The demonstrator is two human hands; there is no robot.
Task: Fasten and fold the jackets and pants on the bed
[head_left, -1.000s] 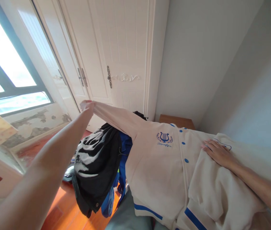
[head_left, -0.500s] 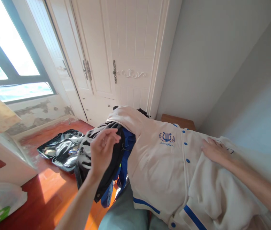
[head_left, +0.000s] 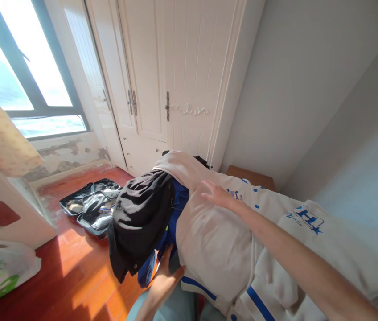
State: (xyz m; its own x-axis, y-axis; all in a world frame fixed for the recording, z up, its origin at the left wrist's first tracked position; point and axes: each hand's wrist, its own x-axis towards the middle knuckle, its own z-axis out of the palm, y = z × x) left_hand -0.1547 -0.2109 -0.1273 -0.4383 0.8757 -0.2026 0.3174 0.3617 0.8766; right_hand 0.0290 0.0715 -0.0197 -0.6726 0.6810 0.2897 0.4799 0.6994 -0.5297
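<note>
A cream jacket [head_left: 215, 236] with blue buttons, blue hem stripes and embroidered badges lies spread out in front of me. My right hand [head_left: 216, 194] reaches across its chest, fingers apart, near the sleeve's shoulder seam. Low at the jacket's left side is my left hand [head_left: 168, 273], thumb and fingers spread, by the hem and the blue clothing [head_left: 179, 198] underneath. Whether its fingertips touch the cloth is hard to tell. Black clothing [head_left: 142, 223] with sunlit folds hangs beside the sleeve.
An open suitcase [head_left: 90, 205] with things in it lies on the red floor [head_left: 71, 285]. A white plastic bag [head_left: 11, 263] stands at lower left. Behind the clothes rises a white wardrobe [head_left: 189, 67], with a wooden piece [head_left: 251, 176] by the wall.
My right hand has moved left across the jacket, uncovering the H badge. My left hand has dropped from above the black clothing to the jacket's lower left edge. The view has shifted slightly.
</note>
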